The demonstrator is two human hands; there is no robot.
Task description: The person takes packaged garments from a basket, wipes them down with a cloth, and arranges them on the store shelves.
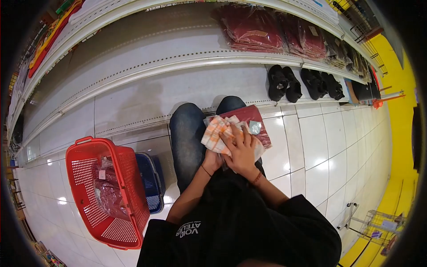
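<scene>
- The floor point(316, 144) is of white shiny tiles, and a yellow wall point(383, 93) stands on the right side of the view.
- Along the top there is a white shelf unit point(147, 73); its upper level carries maroon packets point(253, 29) in clear plastic, and black shoes point(278, 83) stand on the low level.
- The person sits or squats in blue jeans point(189, 138), with one maroon packet with a pale label point(253, 113) at the knees.
- A white cloth with orange checks point(216, 132) lies over part of this packet.
- The right hand point(242, 153) is on top of the cloth, with the fingers spread a little.
- The left hand point(214, 161) is at the near edge of the cloth; its fingers are mostly hidden, so I cannot tell how wide they are.
- On the left, a red basket point(141, 196) contains wrapped maroon items point(111, 196), and a blue basket point(153, 178) is just beside it.
</scene>
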